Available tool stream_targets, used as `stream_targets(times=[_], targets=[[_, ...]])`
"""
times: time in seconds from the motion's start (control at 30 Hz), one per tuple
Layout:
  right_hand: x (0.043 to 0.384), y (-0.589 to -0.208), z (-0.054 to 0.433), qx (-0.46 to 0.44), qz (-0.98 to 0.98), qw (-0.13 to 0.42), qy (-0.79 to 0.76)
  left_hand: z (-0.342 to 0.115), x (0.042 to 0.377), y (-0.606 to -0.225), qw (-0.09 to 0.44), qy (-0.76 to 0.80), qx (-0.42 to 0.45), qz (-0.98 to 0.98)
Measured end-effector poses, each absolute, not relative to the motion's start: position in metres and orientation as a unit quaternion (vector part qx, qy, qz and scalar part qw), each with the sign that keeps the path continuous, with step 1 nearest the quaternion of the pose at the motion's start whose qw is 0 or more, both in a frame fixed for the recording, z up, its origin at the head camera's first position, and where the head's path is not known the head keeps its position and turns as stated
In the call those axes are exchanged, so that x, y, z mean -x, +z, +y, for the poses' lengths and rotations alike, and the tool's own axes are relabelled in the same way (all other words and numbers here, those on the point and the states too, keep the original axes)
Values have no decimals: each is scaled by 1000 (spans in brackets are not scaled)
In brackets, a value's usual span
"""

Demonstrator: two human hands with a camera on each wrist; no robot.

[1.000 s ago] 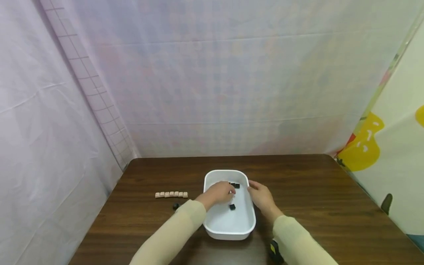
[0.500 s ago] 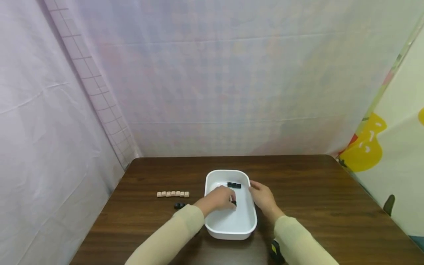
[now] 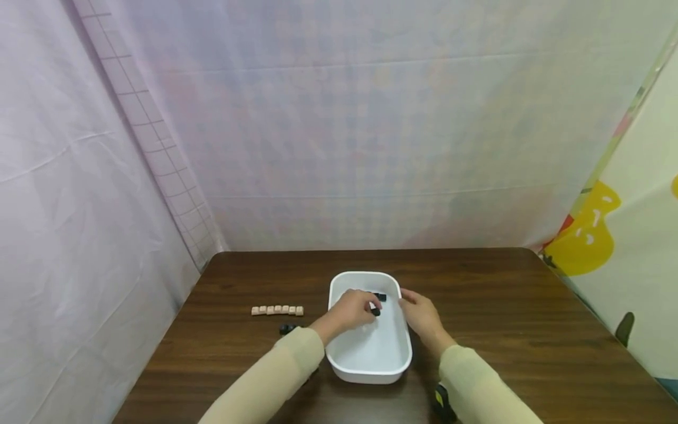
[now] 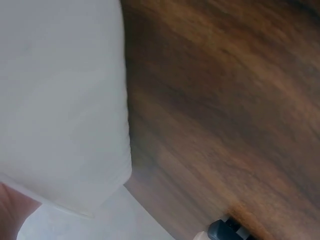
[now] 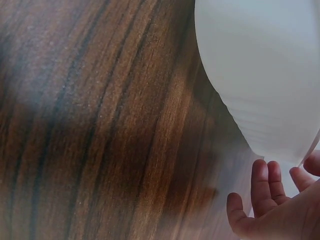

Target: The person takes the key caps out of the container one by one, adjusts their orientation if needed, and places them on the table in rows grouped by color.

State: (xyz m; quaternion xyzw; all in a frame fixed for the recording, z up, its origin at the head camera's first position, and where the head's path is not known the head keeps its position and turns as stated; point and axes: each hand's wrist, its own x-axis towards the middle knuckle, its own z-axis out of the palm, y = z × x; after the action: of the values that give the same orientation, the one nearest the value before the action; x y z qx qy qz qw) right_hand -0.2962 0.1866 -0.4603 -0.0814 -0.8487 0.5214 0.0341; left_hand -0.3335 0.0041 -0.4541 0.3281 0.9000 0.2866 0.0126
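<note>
A white plastic tub [image 3: 371, 353] stands on the table. My left hand [image 3: 349, 310] reaches over its left wall and pinches a small black keycap [image 3: 375, 312] between thumb and fingers, low inside. Just beyond those fingers, a short row of black keycaps [image 3: 382, 297] lies at the tub's far end, partly hidden by the hand. My right hand [image 3: 422, 318] is at the tub's right side, with its fingertips at the rim. In the right wrist view its fingers [image 5: 260, 187] are spread and loosely extended beside the outer wall.
A row of cream keycaps [image 3: 278, 310] lies on the brown wooden table [image 3: 492, 312] left of the tub. More black keycaps [image 3: 286, 328] sit nearer the left sleeve. Beside the right forearm is a black object with a yellow mark [image 3: 442, 400]. Pale curtains surround the table.
My left hand moved nearer to the lone black keycap in the tub, took hold of it, and carried it back toward the row at the far end. The right hand stayed put.
</note>
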Motion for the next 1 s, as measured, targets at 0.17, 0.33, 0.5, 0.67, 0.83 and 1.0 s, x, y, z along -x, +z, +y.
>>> stream_targets(times=[0.17,0.33,0.5,0.67,0.83,1.0], targets=[[297,-461,188,83,-849,32,521,0,330,-448,12,349,-327,878],[298,-461,188,95,-843,17,530,-15,327,-440,20,408,-287,867],[300,-461,186,102,-839,10,535,-53,323,-431,-16,430,-235,872],[300,-461,185,104,-840,4,533,-109,319,-435,-61,438,-188,877],[300,-461,186,106,-838,-5,536,-166,313,-449,-55,404,-165,898],[299,-460,187,106,-840,-6,533,-202,306,-462,-23,335,-185,924]])
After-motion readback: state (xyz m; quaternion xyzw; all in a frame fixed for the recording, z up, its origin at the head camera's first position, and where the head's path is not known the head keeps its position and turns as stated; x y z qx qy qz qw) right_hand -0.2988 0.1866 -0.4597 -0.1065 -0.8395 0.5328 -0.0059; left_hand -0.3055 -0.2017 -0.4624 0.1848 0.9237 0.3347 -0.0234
